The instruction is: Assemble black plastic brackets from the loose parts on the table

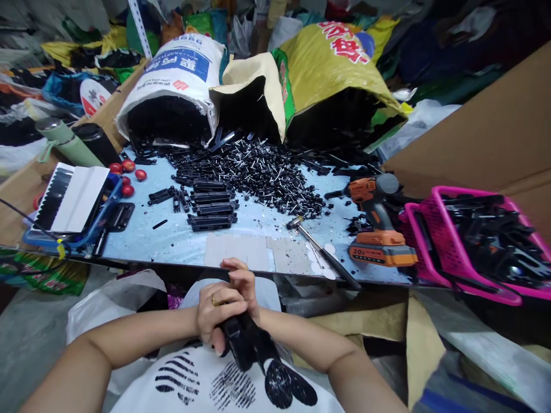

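Note:
Close to my body, past the table's front edge, my hands meet around a black plastic part (240,339). My left hand (217,312), with a ring on one finger, is closed over its upper end. My right hand (244,284) is pressed against the left from the other side, fingers curled; its palm and part of its grip are hidden. The part slants down toward my white shirt. Beyond my hands lie pale cardboard pieces (236,250) along the table edge. A small stack of long black plastic pieces (212,206) sits behind them.
A heap of black-headed metal pins (267,172) spreads before open sacks (340,74). To the right are a hammer (321,249), an orange cordless drill (376,221) and pink baskets (456,241) of black parts. A blue tray (97,223), bottles (71,143) and red fruits (128,166) stand left.

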`<state>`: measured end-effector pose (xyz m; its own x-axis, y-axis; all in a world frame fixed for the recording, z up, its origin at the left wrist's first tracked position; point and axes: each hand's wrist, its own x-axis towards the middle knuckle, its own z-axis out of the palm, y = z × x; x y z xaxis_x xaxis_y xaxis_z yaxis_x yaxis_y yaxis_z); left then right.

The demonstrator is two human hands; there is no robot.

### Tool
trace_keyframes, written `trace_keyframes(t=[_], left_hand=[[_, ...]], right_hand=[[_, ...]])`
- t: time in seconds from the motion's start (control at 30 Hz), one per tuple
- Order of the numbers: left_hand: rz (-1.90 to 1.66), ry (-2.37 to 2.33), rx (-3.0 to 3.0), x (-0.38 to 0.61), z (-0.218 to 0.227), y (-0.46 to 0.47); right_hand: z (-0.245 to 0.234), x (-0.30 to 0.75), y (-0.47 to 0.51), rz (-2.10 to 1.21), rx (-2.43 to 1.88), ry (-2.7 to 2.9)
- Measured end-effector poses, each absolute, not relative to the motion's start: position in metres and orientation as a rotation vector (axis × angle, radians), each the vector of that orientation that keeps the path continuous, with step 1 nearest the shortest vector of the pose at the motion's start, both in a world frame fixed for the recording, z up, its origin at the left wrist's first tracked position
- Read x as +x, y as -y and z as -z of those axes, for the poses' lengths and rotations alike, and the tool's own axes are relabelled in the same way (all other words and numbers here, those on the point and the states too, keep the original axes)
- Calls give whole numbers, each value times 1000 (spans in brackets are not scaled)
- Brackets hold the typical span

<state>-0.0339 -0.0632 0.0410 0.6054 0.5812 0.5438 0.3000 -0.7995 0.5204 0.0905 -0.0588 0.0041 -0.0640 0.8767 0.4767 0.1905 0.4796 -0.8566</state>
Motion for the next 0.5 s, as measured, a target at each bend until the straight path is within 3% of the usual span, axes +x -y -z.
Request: trace_keyframes(t=[0.17,0.37,0.5], left_hand=[[-1255,-775,2713,-45,-11,34],[-417,-1248,2886,-78,3,-38],[-256,-1320,2857,-81,14,-62]], right_hand=[[14,97,13,-624,-1058,1683],[13,158,-47,-458,-1358,1516],[21,184,-53,-406,-1389,1582]])
